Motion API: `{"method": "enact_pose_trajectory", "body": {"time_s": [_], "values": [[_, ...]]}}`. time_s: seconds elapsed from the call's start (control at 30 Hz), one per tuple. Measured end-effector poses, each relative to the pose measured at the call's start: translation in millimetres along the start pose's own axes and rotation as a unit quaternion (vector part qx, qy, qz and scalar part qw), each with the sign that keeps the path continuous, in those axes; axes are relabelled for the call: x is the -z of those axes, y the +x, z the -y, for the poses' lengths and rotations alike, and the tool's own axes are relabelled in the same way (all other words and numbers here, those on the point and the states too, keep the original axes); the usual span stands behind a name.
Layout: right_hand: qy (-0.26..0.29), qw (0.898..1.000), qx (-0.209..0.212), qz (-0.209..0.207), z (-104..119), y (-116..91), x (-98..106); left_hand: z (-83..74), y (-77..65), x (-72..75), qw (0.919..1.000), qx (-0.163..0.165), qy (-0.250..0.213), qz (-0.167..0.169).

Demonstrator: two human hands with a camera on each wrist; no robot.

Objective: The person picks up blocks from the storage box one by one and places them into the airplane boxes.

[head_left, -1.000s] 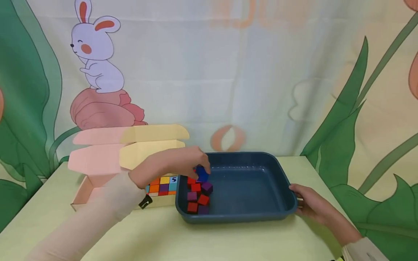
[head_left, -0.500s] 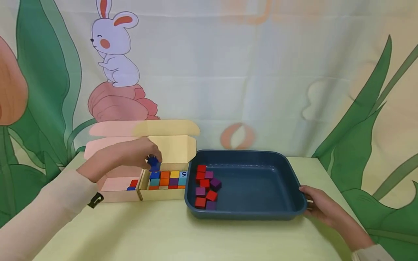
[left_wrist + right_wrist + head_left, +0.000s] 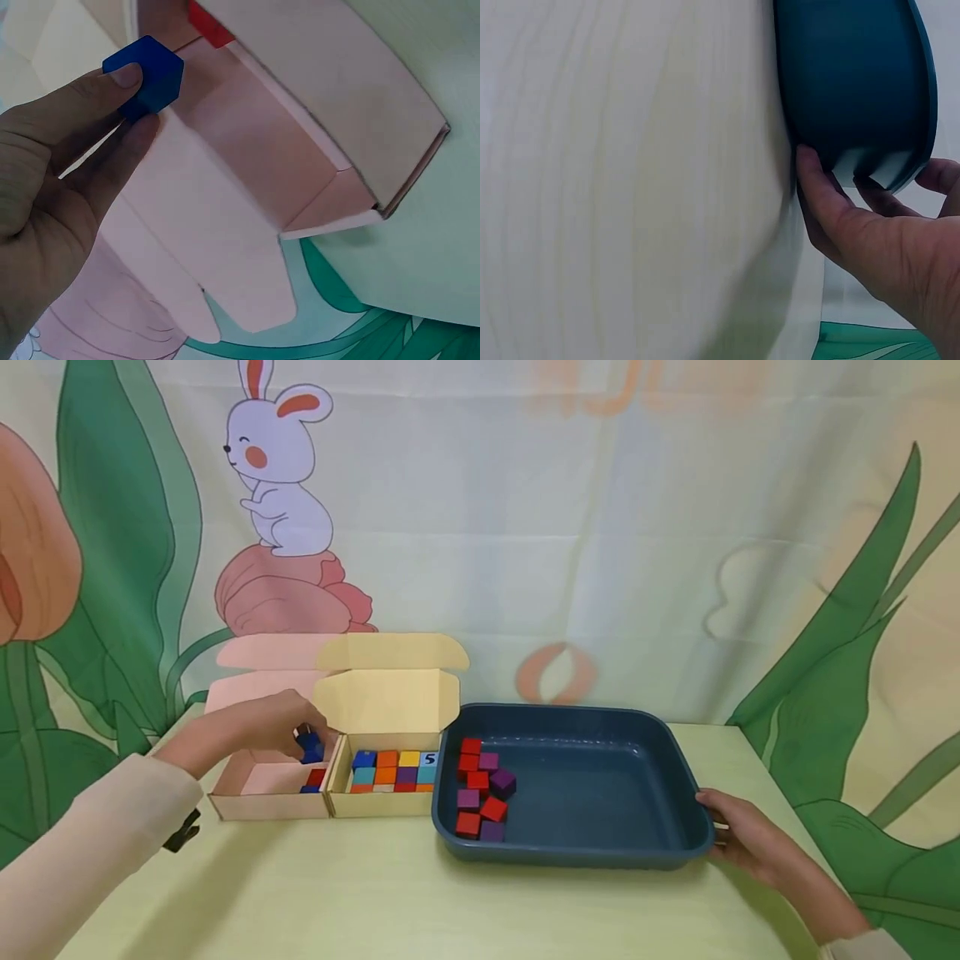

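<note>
My left hand (image 3: 277,722) pinches a blue cube (image 3: 146,79) between thumb and fingertips. It is over the open pink box (image 3: 270,807), where a red cube (image 3: 317,777) and a blue one lie in the front right corner. On the right, my right hand (image 3: 746,835) grips the end of a dark blue tray (image 3: 585,793), its fingers (image 3: 829,191) against the outer wall and the thumb near the rim. Several red cubes (image 3: 477,781) and purple cubes (image 3: 502,783) lie along the tray's left side.
A pale yellow box (image 3: 386,806) with its lid up stands between the pink box and the tray, holding rows of coloured cubes (image 3: 386,760). All rest on a light table (image 3: 390,893). A printed curtain (image 3: 465,543) hangs behind.
My left hand has moved left from above the tray, across the yellow box, to the pink box, carrying the blue cube. My right hand stays at the tray's end. The head view has shifted slightly.
</note>
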State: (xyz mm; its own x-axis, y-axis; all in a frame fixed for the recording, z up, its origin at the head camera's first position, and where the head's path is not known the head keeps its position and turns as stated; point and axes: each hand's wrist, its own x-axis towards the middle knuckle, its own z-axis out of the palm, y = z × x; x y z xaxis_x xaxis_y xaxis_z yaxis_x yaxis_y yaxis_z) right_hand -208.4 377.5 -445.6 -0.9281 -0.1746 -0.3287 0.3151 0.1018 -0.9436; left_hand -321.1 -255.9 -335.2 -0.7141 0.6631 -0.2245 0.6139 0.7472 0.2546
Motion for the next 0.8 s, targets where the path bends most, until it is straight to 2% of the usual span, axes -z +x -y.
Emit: {"method": "enact_pose_trajectory", "body": {"time_s": [0.23,0.47,0.67,0.8], "values": [[-0.001,1.000,0.004,-0.010,1,0,-1,13.0,5.8,-13.6,0.9993,0.030,-0.021,-0.005],[-0.005,1.000,0.005,-0.014,-1,1,0,24.3,16.0,-24.4,0.9990,0.024,-0.023,-0.030],[-0.009,1.000,0.010,-0.016,-2,0,2,26.0,23.1,-31.3,0.9984,0.034,-0.021,-0.040],[-0.013,1.000,0.012,-0.014,-3,0,2,25.5,24.3,-35.3,0.9964,0.051,-0.040,-0.054]]}}
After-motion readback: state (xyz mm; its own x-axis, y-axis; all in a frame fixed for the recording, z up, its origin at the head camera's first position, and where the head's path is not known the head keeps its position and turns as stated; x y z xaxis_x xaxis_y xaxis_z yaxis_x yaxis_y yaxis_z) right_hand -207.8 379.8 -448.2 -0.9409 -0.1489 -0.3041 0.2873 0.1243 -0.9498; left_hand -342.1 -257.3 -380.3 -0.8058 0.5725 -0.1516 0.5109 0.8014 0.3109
